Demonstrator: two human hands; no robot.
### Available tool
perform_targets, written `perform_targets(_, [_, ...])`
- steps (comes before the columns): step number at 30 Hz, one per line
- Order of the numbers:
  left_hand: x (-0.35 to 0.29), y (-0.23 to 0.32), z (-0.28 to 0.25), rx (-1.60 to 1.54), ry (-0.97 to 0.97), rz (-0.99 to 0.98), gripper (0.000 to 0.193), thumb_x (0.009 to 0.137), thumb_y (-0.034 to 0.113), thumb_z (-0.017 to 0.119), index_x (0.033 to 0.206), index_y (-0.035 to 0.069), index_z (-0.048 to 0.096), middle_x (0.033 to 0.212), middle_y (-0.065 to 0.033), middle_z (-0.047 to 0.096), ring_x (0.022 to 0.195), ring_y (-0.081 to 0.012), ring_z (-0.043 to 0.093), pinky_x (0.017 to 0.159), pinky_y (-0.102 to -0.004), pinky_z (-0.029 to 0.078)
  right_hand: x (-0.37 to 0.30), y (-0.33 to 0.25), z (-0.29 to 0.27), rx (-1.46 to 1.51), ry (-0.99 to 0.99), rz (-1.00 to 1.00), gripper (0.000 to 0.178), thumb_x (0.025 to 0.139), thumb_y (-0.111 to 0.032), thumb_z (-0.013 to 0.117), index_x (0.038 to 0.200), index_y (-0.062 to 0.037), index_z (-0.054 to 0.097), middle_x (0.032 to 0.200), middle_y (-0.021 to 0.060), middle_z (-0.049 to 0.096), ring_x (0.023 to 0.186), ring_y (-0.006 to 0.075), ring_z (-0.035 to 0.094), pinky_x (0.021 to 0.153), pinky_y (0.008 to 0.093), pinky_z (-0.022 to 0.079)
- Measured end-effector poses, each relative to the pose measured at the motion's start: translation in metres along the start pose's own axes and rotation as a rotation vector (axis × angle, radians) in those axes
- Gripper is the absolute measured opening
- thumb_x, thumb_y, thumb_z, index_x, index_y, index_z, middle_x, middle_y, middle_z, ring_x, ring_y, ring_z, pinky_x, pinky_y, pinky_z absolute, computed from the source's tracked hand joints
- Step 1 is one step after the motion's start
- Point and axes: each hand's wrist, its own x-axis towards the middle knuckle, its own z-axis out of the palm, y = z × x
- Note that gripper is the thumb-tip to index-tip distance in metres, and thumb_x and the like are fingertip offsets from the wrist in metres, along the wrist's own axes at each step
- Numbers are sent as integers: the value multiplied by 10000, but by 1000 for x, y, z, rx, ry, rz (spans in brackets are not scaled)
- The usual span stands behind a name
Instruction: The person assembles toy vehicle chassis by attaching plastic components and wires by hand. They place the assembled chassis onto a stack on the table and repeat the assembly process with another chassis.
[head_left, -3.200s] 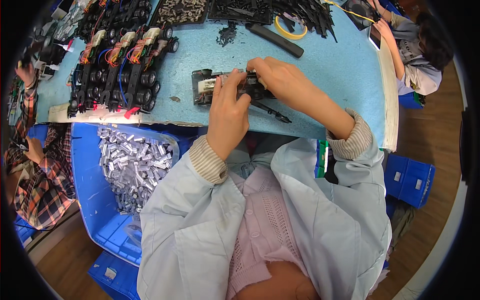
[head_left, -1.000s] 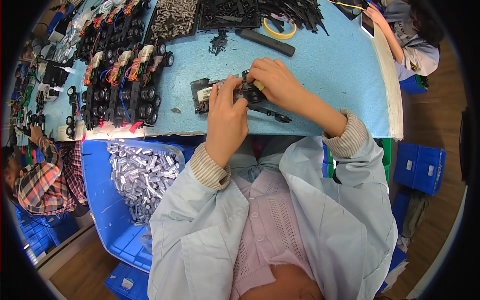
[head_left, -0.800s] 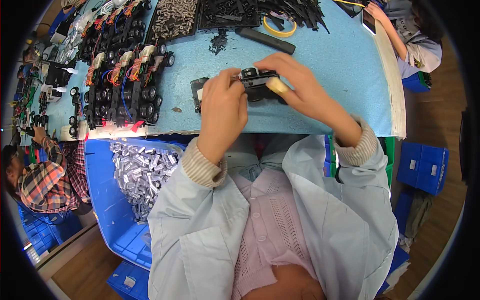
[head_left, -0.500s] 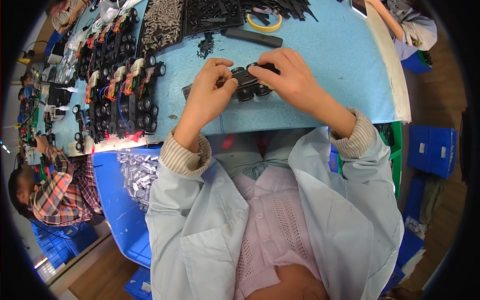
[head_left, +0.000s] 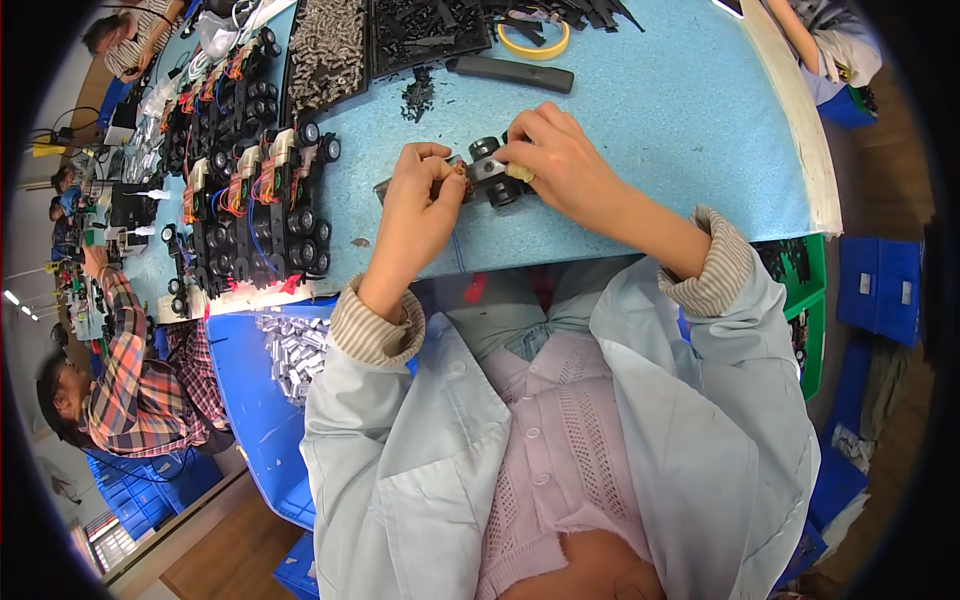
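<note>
A small black toy car chassis point(head_left: 488, 168) with black wheels is held between my hands, just above the blue table. My left hand point(head_left: 422, 195) is closed at its left end, thumb and forefinger pinched beside reddish-brown wires. A thin blue wire hangs below these fingers. My right hand point(head_left: 568, 165) grips the other end, its fingers bent over the chassis and hiding most of that end. A pale yellow piece point(head_left: 520, 172) shows under the right fingertips. Toward the far side lies a dark flat bar point(head_left: 510, 74).
Wired car chassis point(head_left: 262, 200) stand in rows at left. Trays of metal parts point(head_left: 325, 55) and black parts point(head_left: 430, 30) lie at the back, near a yellow tape roll point(head_left: 535, 48). A blue bin point(head_left: 262, 420) of silver pieces is by my left arm; co-workers sit around.
The chassis has been turned over between my hands, so a greyish face and different wheels show. My right hand has shifted its hold; the left keeps its pinch. The whole view has shifted slightly.
</note>
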Motion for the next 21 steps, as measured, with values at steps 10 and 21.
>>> perform_targets(10, [-8, 11, 2, 57, 117, -2, 147, 828, 74, 601, 903, -45, 557, 1130, -180, 529, 927, -273, 572, 700, -298, 469, 6, -4, -7, -101, -202, -43, 256, 697, 13, 608, 941, -53, 651, 935, 72, 526, 906, 243, 491, 749, 348, 404])
perform_targets(21, [-48, 16, 8, 957, -171, 683, 292, 752, 76, 549, 1012, -47, 598, 1132, -209, 565, 1072, -311, 538, 791, -381, 465, -32, -12, -17, 118, -113, 180, 317, 780, -44, 635, 1079, -32, 532, 899, 81, 519, 879, 207, 504, 726, 322, 406])
